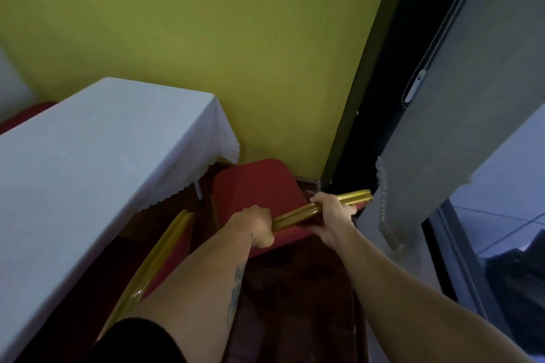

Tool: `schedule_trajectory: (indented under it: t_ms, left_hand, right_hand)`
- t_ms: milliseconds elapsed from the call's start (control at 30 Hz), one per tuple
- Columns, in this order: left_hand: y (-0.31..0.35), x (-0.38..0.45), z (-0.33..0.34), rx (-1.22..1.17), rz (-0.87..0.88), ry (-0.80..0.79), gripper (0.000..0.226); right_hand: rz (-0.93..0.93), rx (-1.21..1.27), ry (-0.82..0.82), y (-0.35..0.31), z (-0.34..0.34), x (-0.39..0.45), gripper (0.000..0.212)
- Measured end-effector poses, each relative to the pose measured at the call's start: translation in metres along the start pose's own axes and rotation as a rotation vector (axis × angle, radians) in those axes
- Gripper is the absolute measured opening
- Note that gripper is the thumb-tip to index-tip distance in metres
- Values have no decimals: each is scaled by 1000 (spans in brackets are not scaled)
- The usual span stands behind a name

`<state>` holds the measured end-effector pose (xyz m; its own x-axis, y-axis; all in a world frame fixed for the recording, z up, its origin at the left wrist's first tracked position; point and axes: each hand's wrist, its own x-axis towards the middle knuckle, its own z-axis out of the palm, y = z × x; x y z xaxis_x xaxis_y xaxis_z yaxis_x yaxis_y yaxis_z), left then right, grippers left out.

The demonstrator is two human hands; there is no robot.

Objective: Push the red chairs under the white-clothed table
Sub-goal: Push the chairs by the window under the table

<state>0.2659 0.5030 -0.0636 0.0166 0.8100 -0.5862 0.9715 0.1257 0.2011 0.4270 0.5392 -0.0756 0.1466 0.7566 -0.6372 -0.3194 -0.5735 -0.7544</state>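
Observation:
A red chair (259, 186) with a gold frame stands at the far end of the white-clothed table (88, 156), close to the green wall, its seat mostly outside the cloth's edge. My left hand (259, 227) and my right hand (331, 212) both grip the gold top rail of its backrest, left hand at the near end, right hand about midway. A second red chair (168, 247) with a gold backrest rim stands beside the table's long side, just left of my left forearm. A third patch of red shows at the table's far left edge (26, 115).
The green wall (206, 38) closes the space behind the chair. A dark door frame (368, 127) and grey vertical blinds (460, 97) stand to the right, with a window beyond. Dark red carpet (295, 289) covers the floor between my arms.

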Motion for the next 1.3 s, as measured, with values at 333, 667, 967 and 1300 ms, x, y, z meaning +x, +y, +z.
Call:
schedule_trajectory:
  t_ms: [333, 667, 967, 1300]
  left_hand:
    - [12, -5, 3, -96, -61, 33, 37]
    - [28, 18, -25, -178, -228, 10, 36]
    - [39, 51, -47, -303, -381, 44, 35]
    - [37, 77, -59, -419, -460, 65, 41]
  right_hand:
    - [-19, -190, -134, -24, 7, 28, 76]
    - [56, -386, -447, -61, 48, 97, 58]
    - [30, -501, -599, -87, 84, 148, 84]
    - [55, -572, -686, -106, 109, 178, 47]
